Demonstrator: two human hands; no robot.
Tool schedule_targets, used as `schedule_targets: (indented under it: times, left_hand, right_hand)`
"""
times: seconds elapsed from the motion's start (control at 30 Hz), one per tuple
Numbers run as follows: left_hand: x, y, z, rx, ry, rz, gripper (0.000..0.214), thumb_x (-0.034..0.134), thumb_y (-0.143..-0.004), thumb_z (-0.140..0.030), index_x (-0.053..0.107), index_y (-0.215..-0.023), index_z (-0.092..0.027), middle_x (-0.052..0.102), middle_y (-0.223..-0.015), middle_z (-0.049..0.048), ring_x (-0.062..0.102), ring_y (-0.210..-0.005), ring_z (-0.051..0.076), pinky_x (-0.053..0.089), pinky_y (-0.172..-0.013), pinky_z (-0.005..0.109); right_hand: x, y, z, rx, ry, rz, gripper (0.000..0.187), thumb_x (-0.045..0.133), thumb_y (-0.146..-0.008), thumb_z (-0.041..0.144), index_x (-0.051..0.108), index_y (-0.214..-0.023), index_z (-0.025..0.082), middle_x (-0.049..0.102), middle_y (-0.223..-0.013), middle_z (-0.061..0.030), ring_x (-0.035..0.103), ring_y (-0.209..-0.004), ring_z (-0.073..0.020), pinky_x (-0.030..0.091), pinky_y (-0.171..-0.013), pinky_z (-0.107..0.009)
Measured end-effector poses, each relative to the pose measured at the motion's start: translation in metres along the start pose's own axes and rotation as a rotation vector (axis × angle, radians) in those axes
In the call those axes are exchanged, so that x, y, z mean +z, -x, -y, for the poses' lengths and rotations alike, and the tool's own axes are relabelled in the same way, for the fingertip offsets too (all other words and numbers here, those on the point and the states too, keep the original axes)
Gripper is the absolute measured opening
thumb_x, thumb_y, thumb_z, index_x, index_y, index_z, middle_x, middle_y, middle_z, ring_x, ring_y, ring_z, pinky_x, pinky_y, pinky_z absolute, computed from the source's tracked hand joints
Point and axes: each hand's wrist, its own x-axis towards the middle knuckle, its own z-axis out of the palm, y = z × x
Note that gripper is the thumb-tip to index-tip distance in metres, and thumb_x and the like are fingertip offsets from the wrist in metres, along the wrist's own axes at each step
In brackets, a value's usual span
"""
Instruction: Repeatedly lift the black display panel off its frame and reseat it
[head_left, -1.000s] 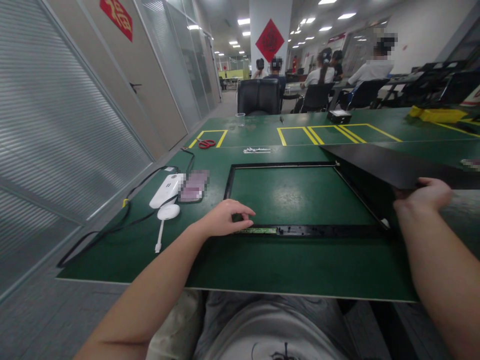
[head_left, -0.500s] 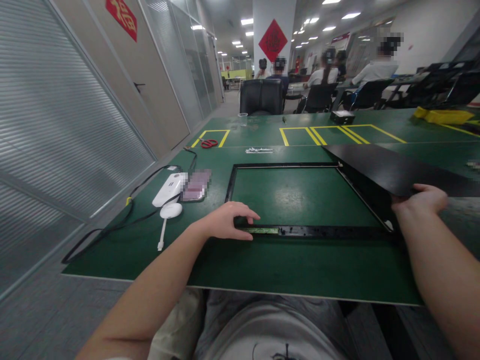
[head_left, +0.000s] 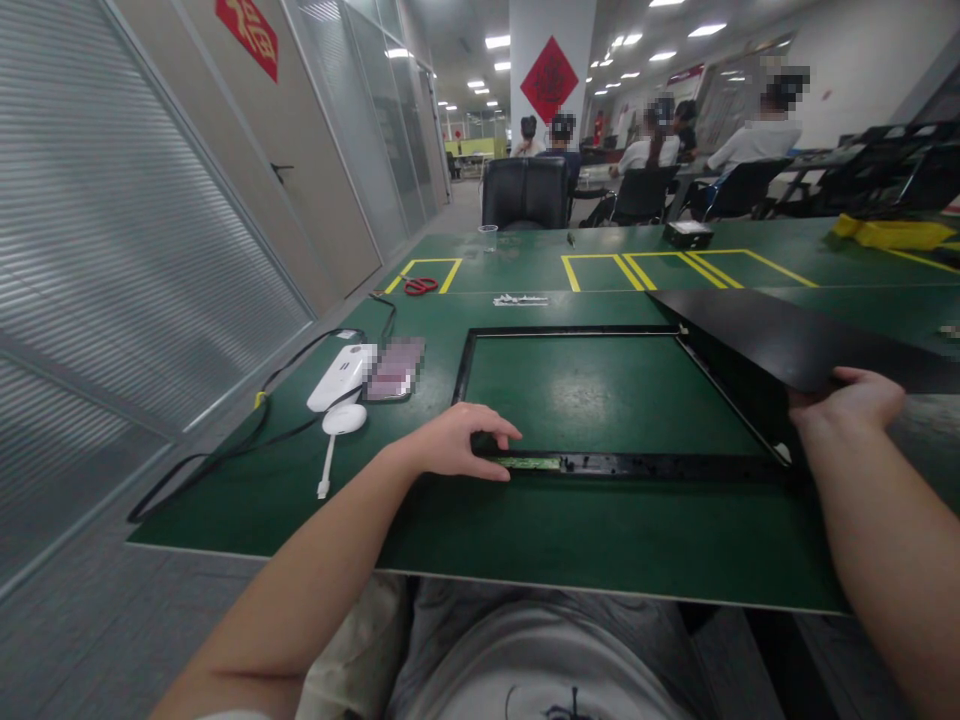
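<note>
In the head view, the frame (head_left: pixel 660 466) is lying flat on the table (head_left: pixel 600 545), between its left edge and the panel (head_left: pixel 795 335) and fairly near its near edge. The left hand (head_left: pixel 459 440) is resting over the frame's near left corner, thumb and fingers curving apart with a gap showing between their tips; whether they are pressing on the bar is hard to tell. A green strip (head_left: pixel 534 464) is running along the near bar, just beside the thumb. The right hand (head_left: pixel 851 398) is gripping the panel by its near edge, which is standing raised and tilted beside the frame's right bar. The panel's far left corner is pointing toward the frame's far right corner; whether the two are touching is unclear.

The panel is looking thin, light and fairly stiff, probably smooth enough to be slipping under a loose grip, so its edges are offering the safest hold, one hand at each side. The frame is seeming light but slender, likely to be twisting if lifted by one corner; opposite bars are suiting a two-handed hold, keeping fingers off the green strip, which is appearing fragile. The scissors (head_left: pixel 421 286) are lying toward the table's far left corner.
</note>
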Motion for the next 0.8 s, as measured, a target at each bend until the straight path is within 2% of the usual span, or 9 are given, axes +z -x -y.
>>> schedule_targets:
  times: [0.13, 0.27, 0.37, 0.47, 0.53, 0.63, 0.8]
  left_hand:
    - [-0.001, -0.001, -0.002, 0.01, 0.003, -0.036, 0.037, 0.075, -0.082, -0.039, 0.072, -0.114, -0.02, 0.075, -0.096, 0.0072, 0.068, -0.092, 0.02, 0.05, -0.088, 0.033]
    - [-0.001, -0.002, 0.002, -0.017, 0.048, -0.21, 0.025, 0.069, -0.086, -0.027, 0.074, -0.109, -0.019, 0.071, -0.108, 0.0106, 0.066, -0.099, 0.02, 0.05, -0.093, 0.035]
    - [0.001, -0.001, 0.007, -0.121, 0.309, -0.381, 0.033, 0.073, -0.078, -0.018, 0.073, -0.111, -0.019, 0.067, -0.113, 0.01, 0.064, -0.097, 0.018, 0.051, -0.092, 0.035]
    - [0.001, -0.001, 0.009, -0.257, 0.705, -0.524, 0.048, 0.079, -0.068, -0.011, 0.071, -0.115, -0.021, 0.066, -0.109, 0.0066, 0.062, -0.09, 0.014, 0.054, -0.081, 0.028]
    - [-0.001, -0.001, 0.009, -0.293, 0.885, -0.613, 0.052, 0.082, -0.061, -0.007, 0.072, -0.11, -0.021, 0.066, -0.112, 0.0052, 0.061, -0.089, 0.012, 0.053, -0.076, 0.023]
    - [-0.004, -0.002, 0.009, -0.317, 1.02, -0.673, 0.051, 0.083, -0.057, -0.003, 0.073, -0.104, -0.021, 0.063, -0.121, 0.0046, 0.06, -0.089, 0.01, 0.053, -0.073, 0.02]
    - [-0.008, -0.003, 0.01, -0.347, 1.129, -0.712, 0.05, 0.082, -0.059, -0.004, 0.072, -0.104, -0.023, 0.064, -0.119, 0.0044, 0.06, -0.083, 0.009, 0.055, -0.072, 0.021]
  right_hand:
    - [0.003, 0.007, 0.004, 0.012, -0.088, 0.015, 0.015, 0.045, -0.064, 0.006, 0.046, -0.073, 0.018, 0.055, -0.083, -0.0012, 0.061, -0.072, -0.011, 0.056, -0.055, -0.022]
    - [0.004, 0.016, 0.009, -0.054, -0.144, 0.09, 0.012, 0.045, -0.065, 0.006, 0.047, -0.07, 0.017, 0.058, -0.085, -0.0026, 0.062, -0.076, -0.0121, 0.056, -0.052, -0.022]
    - [0.003, 0.025, 0.013, -0.072, -0.158, 0.159, 0.011, 0.044, -0.065, 0.007, 0.047, -0.069, 0.017, 0.058, -0.086, -0.0036, 0.063, -0.077, -0.0128, 0.056, -0.051, -0.022]
    - [0.003, 0.036, 0.017, -0.081, -0.168, 0.23, 0.011, 0.045, -0.064, 0.008, 0.048, -0.07, 0.017, 0.058, -0.087, -0.0043, 0.062, -0.076, -0.0128, 0.054, -0.051, -0.022]
    - [0.003, 0.043, 0.018, -0.08, -0.171, 0.254, 0.013, 0.045, -0.063, 0.008, 0.048, -0.071, 0.017, 0.058, -0.087, -0.0042, 0.061, -0.074, -0.013, 0.053, -0.051, -0.023]
    - [0.005, 0.052, 0.019, -0.075, -0.179, 0.31, 0.016, 0.045, -0.059, 0.008, 0.045, -0.071, 0.018, 0.056, -0.084, -0.0038, 0.06, -0.075, -0.0136, 0.054, -0.053, -0.025]
    - [0.006, 0.064, 0.019, -0.062, -0.137, 0.336, 0.021, 0.045, -0.054, 0.009, 0.046, -0.073, 0.018, 0.055, -0.084, -0.0035, 0.059, -0.078, -0.0133, 0.054, -0.058, -0.023]
